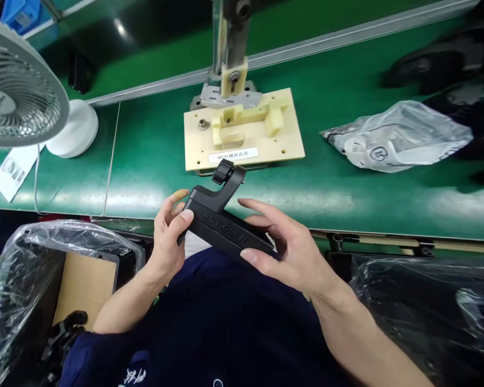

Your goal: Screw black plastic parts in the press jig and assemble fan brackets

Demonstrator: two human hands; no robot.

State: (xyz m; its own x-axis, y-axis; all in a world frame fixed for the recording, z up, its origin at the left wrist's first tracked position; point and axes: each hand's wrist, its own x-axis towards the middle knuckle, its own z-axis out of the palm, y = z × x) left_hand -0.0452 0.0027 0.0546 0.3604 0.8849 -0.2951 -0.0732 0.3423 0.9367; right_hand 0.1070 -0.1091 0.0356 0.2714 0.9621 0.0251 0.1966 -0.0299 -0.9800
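Observation:
A black plastic part (221, 223) with a knob and arm on its upper end sits between both my hands, over my lap at the near edge of the green bench. My left hand (168, 236) grips its left end, thumb on top and fingers curled behind. My right hand (284, 244) holds the lower right side, thumb under the edge and fingers stretched along the back. Just beyond the part lies a cream jig plate (282, 145) with raised blocks and a white label, under a vertical press post (230, 37).
A grey-white desk fan (16, 91) stands at the left on its round base. A clear plastic bag (399, 137) lies on the green belt (153, 150) at the right. A plastic-lined cardboard box (80, 279) sits lower left, and a bag-lined bin (427, 312) lower right.

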